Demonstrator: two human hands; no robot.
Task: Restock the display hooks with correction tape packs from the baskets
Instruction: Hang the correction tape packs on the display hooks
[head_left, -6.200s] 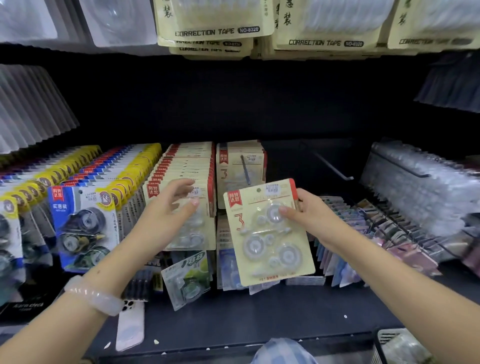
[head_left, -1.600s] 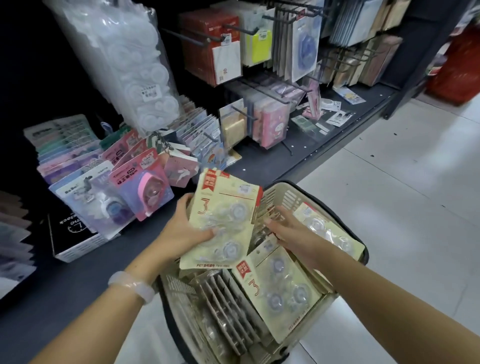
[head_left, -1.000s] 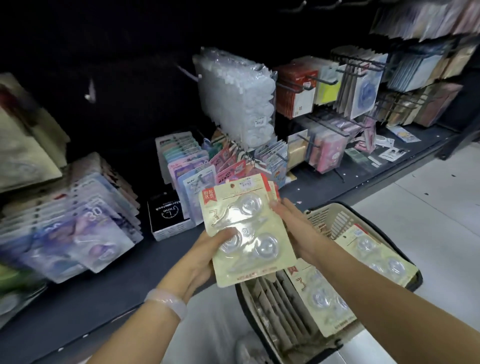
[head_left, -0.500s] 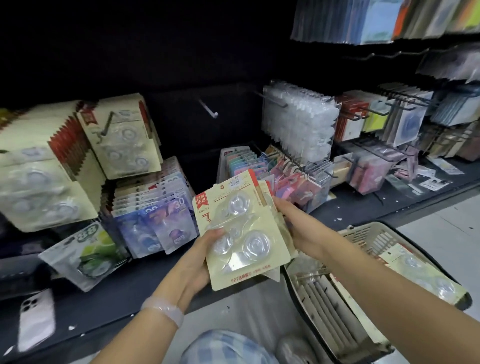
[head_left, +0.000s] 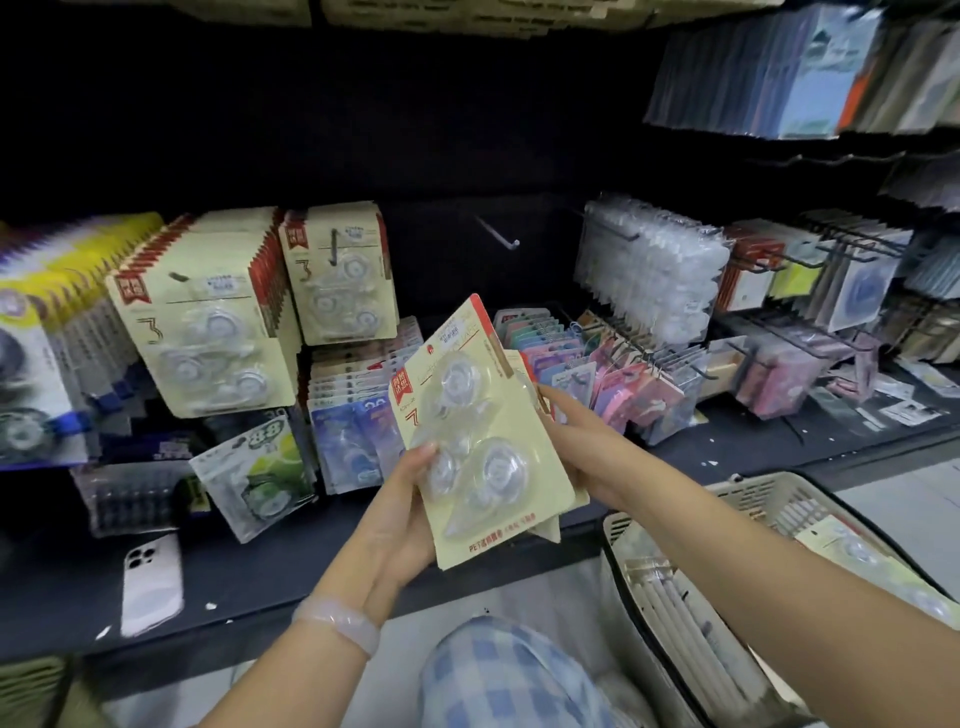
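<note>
Both hands' grip, left hand (head_left: 400, 514) and right hand (head_left: 582, 447), clamps cream packs (head_left: 483, 441) before bare hook (head_left: 497, 239).

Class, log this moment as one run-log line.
left hand: holds cream packs | right hand: holds packs | bare hook: unfilled | basket: right

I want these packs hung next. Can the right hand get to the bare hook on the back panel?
Probably yes: the bare hook juts free with open space before it, but the right hand holds the packs together with the left hand.
</note>
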